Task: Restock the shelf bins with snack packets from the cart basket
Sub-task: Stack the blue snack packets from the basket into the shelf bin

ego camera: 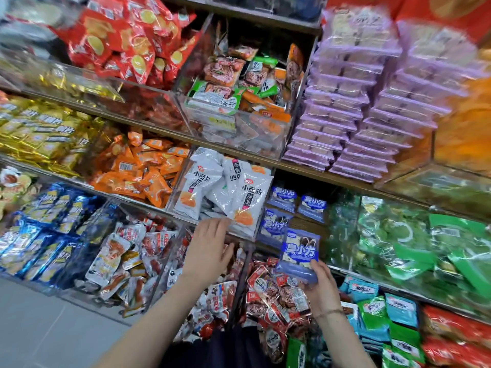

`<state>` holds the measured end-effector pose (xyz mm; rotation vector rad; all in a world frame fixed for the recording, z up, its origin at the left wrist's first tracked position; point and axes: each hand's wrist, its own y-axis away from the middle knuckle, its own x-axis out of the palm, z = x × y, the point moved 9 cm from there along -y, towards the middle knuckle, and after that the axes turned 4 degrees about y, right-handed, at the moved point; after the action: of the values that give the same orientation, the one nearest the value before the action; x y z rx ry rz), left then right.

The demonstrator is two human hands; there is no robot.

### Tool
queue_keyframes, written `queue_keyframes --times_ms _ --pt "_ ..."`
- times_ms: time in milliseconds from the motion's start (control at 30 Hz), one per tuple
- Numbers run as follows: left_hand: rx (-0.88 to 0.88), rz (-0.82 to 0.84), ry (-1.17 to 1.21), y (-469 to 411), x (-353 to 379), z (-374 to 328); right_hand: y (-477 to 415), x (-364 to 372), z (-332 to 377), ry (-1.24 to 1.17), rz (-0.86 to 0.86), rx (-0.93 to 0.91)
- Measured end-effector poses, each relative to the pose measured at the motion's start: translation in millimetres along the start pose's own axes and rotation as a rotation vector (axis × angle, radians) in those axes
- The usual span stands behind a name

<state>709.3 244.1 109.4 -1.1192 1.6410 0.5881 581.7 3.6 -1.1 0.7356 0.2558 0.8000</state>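
My right hand [322,286] grips a blue-purple snack packet [299,252] by its lower edge, held upright in front of the shelf. Just behind it is a clear bin [312,223] holding a few matching blue packets [283,199]. My left hand [211,247] reaches forward with straight fingers, touching the lower edge of the white packets [233,192] in the neighbouring clear bin. The cart basket is not in view.
Clear acrylic bins line the shelves: orange packets [140,171], gold ones [37,134], red-and-silver ones [276,293] below, green ones [414,245] right, stacked purple packs [353,110] above. Grey floor [39,330] lies lower left.
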Motion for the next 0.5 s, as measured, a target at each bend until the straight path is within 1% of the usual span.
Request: queue_keyframes --times_ms 100,133,233,267,300,333,400,500 --pt "0.048 0.002 -0.095 5 12 3 -22 -5 -5 -0.071 -0.112 0.064" --pt "0.062 -0.015 -0.1 6 12 2 -28 -5 -6 -0.083 -0.132 0.071" --pt "0.07 -0.026 -0.084 8 14 5 -37 -4 -17 -0.225 -0.186 0.095" --pt "0.072 -0.021 -0.081 8 15 6 -36 -5 -20 -0.251 -0.207 0.087" --pt "0.075 -0.013 -0.077 9 15 6 -34 -8 -21 -0.211 -0.228 0.049" --pt "0.077 -0.007 -0.071 9 16 7 -29 -12 -19 -0.058 -0.248 -0.017" --pt "0.078 -0.002 -0.063 10 18 7 -19 -17 -14 0.328 -0.271 -0.176" --pt "0.068 -0.001 -0.047 9 20 8 -1 -6 -7 0.8 -0.228 -0.392"
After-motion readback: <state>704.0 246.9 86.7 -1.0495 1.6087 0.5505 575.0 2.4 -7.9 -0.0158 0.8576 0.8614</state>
